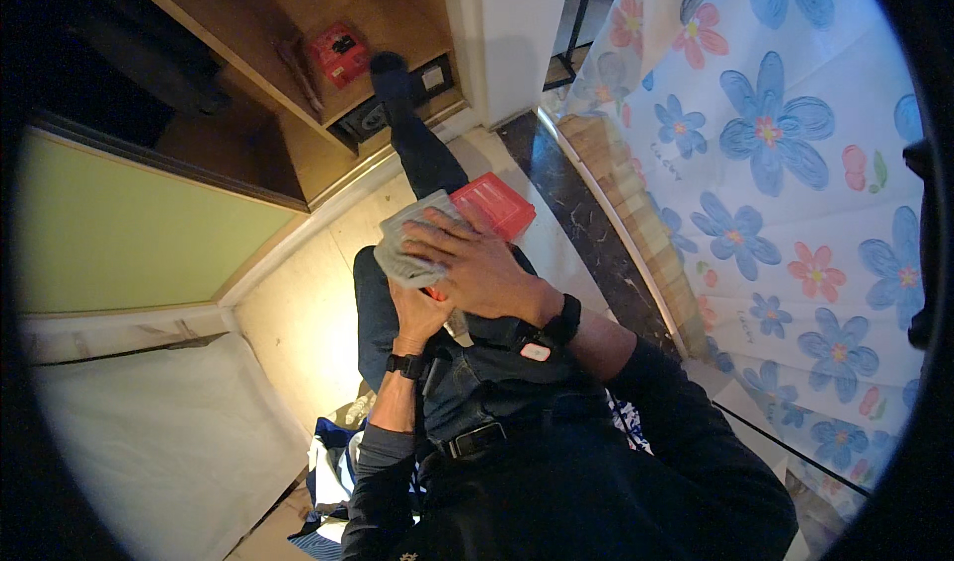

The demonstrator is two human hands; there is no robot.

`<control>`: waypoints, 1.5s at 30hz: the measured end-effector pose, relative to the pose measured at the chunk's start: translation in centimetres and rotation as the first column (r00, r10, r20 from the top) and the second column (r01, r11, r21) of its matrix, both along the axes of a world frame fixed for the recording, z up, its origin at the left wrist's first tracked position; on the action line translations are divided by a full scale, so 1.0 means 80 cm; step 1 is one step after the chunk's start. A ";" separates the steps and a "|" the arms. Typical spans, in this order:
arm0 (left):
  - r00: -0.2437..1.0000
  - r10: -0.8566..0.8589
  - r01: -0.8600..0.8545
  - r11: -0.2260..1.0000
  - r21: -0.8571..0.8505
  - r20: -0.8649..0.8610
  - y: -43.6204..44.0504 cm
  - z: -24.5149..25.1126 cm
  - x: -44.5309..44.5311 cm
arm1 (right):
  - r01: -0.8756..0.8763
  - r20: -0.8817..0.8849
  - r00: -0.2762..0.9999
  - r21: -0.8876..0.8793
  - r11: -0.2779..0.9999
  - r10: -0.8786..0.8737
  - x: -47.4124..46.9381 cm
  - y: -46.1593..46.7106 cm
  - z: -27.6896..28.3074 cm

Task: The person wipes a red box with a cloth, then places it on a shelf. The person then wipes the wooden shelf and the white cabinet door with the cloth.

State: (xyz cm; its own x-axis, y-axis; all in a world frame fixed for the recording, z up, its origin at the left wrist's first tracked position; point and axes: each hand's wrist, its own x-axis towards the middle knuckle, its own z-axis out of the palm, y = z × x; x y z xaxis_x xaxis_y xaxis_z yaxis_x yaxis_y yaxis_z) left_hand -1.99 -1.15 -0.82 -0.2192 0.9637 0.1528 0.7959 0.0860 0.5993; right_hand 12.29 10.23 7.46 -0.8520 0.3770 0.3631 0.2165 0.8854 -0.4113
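Observation:
A folded grey cloth (411, 242) lies between my two hands above my lap. My right hand (481, 263) is over it with fingers bent across its top. From below, my left hand (419, 311) grips the cloth, its fingertips hidden. A small orange-red piece (435, 293) shows between the hands; its kind cannot be told. A pale flat piece (458, 330) sticks out below them. Just beyond my right hand is a translucent red plastic box (495, 207), partly hidden by the hand and cloth.
My outstretched leg reaches an open wooden cabinet (328, 181) holding a red package (339, 54). A floral curtain (768, 132) hangs at right, beside a dark stone threshold (596, 225). A white-covered surface (156, 442) stands at left, with clothing (328, 471) near my left arm.

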 end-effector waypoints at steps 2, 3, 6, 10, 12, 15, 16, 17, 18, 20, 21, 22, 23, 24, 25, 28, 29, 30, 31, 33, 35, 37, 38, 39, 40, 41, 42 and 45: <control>0.982 0.111 -0.126 0.988 0.088 0.154 0.000 0.004 0.010 | 0.041 0.191 0.982 -0.170 0.985 -0.008 0.022 0.017 -0.001; 0.960 0.161 -0.193 0.973 0.127 0.227 0.007 0.022 0.014 | 0.076 0.212 0.976 -0.113 0.991 -0.050 0.033 0.034 -0.013; 0.955 0.157 -0.182 0.980 0.078 0.252 0.014 0.030 0.009 | 0.208 0.266 0.946 -0.074 0.975 -0.182 0.058 0.082 -0.066; 0.957 0.151 -0.174 0.982 0.076 0.249 0.022 0.038 0.008 | 0.338 0.442 0.855 -0.078 0.938 -0.271 0.065 0.102 -0.060; 0.951 0.158 -0.183 0.980 0.074 0.266 0.023 0.036 0.005 | 0.311 0.354 0.897 -0.081 0.947 -0.265 0.063 0.076 -0.046; 0.926 0.166 -0.183 0.983 0.020 0.339 0.020 0.031 0.002 | 0.152 0.169 0.976 -0.093 0.984 -0.135 0.038 0.017 -0.028; 0.915 0.168 -0.177 0.984 -0.010 0.367 0.019 0.030 0.002 | 0.139 0.128 0.984 -0.121 0.983 -0.123 0.031 0.002 -0.020; 0.903 0.171 -0.169 0.985 -0.040 0.394 0.017 0.028 0.001 | 0.125 0.087 0.990 -0.148 0.981 -0.112 0.025 -0.011 -0.012; 0.927 0.090 -0.080 0.996 -0.043 0.363 0.020 0.022 -0.006 | 0.104 0.044 0.994 -0.172 0.980 -0.098 0.021 -0.017 -0.007; 0.947 0.120 -0.118 0.993 -0.024 0.298 0.009 0.011 -0.010 | 0.103 0.085 0.992 -0.104 0.989 -0.095 0.023 -0.012 -0.018; 0.953 0.135 -0.138 0.990 -0.010 0.270 0.010 0.018 -0.007 | 0.102 0.110 0.990 -0.065 0.993 -0.094 0.027 -0.005 -0.027; 0.922 0.178 -0.188 0.982 -0.005 0.344 0.011 0.029 -0.001 | 0.135 0.134 0.983 -0.054 0.989 -0.127 0.037 0.006 -0.035; 0.918 0.181 -0.189 0.982 -0.012 0.353 0.011 0.026 -0.002 | 0.168 0.157 0.975 -0.042 0.985 -0.160 0.051 0.022 -0.044; 0.914 0.190 -0.196 0.980 -0.020 0.360 0.009 0.021 -0.006 | 0.196 0.177 0.966 -0.032 0.980 -0.187 0.063 0.037 -0.053; 0.909 0.195 -0.201 0.979 -0.025 0.369 0.009 0.017 -0.009 | 0.257 0.210 0.950 -0.112 0.960 -0.230 0.073 0.057 -0.063; 0.929 0.122 -0.129 0.992 -0.004 0.350 0.023 0.036 -0.009 | 0.387 0.304 0.900 -0.225 0.894 -0.313 0.082 0.087 -0.069; 0.936 0.100 -0.108 0.994 0.005 0.338 0.026 0.041 -0.008 | 0.388 0.324 0.891 -0.184 0.903 -0.317 0.077 0.088 -0.068; 0.941 0.095 -0.106 0.994 0.017 0.325 0.024 0.039 -0.010 | 0.382 0.344 0.885 -0.146 0.913 -0.315 0.068 0.085 -0.064; 0.945 0.085 -0.097 0.995 0.025 0.315 0.024 0.037 -0.011 | 0.311 0.252 0.928 -0.118 0.943 -0.275 0.058 0.079 -0.058; 0.949 0.074 -0.082 0.997 0.014 0.306 0.021 0.035 -0.014 | 0.173 0.064 0.983 -0.045 0.984 -0.170 0.031 0.058 -0.047; 0.949 0.066 -0.063 0.998 -0.020 0.310 0.021 0.036 -0.016 | 0.030 0.176 0.984 -0.053 0.998 -0.020 -0.004 0.026 -0.007; 0.958 -0.035 0.080 0.985 -0.150 0.285 0.003 -0.028 -0.043 | -0.043 0.192 0.980 -0.057 0.997 0.054 -0.025 0.002 0.000; 0.962 -0.048 0.094 0.982 -0.162 0.269 -0.001 -0.033 -0.043 | -0.028 0.159 0.987 -0.051 0.998 0.036 -0.029 -0.004 -0.013; 0.961 -0.027 0.069 0.987 -0.143 0.275 0.000 -0.028 -0.041 | -0.013 0.125 0.992 -0.045 0.999 0.019 -0.031 -0.007 -0.020; 0.959 -0.010 0.046 0.992 -0.121 0.283 0.006 -0.012 -0.035 | -0.049 0.155 0.985 -0.156 0.987 0.074 -0.026 0.005 0.001; 0.948 0.039 -0.017 0.997 -0.069 0.316 0.009 0.005 -0.027 | 0.008 0.195 0.981 -0.072 0.997 0.006 -0.020 0.019 -0.006; 0.932 0.091 -0.089 0.996 -0.021 0.350 0.011 0.021 -0.020 | 0.057 0.228 0.972 0.013 0.998 -0.059 -0.012 0.033 -0.020; 0.917 0.096 -0.111 0.994 0.017 0.386 0.011 0.020 -0.020 | 0.181 0.201 0.961 0.073 0.981 -0.192 0.027 0.083 -0.065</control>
State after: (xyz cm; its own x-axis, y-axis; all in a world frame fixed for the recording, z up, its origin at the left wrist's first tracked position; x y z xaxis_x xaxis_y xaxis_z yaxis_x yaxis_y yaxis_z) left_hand -3.55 -0.30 0.77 -0.3667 0.9275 0.0728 0.4915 0.1267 0.8616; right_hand 14.42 16.90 2.27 -0.8268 0.5212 0.2113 0.4551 0.8408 -0.2933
